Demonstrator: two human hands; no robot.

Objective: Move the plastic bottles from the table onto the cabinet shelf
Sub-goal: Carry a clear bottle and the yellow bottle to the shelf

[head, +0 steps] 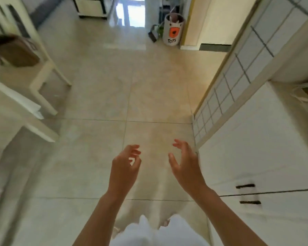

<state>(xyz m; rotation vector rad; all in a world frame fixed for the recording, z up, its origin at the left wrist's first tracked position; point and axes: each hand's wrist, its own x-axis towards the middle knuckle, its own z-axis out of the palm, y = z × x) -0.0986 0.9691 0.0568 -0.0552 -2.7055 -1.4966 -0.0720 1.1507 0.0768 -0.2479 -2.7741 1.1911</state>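
Note:
No plastic bottle shows in the head view. My left hand (pixel 124 164) and my right hand (pixel 183 160) hang in front of me over the tiled floor, palms facing each other, fingers loosely curled and holding nothing. A white cabinet (pixel 256 148) with dark slot handles stands along the right side, close to my right hand. The pale table (pixel 16 102) lies at the left edge, and what stands on its top is out of sight.
A cream chair (pixel 43 71) with a brown bag (pixel 16 50) on its seat stands at the left. A white toy bin (pixel 173 31) sits far ahead by a doorway. A gridded glass door (pixel 238 75) runs along the right. Beige floor tiles (pixel 132 86) stretch ahead.

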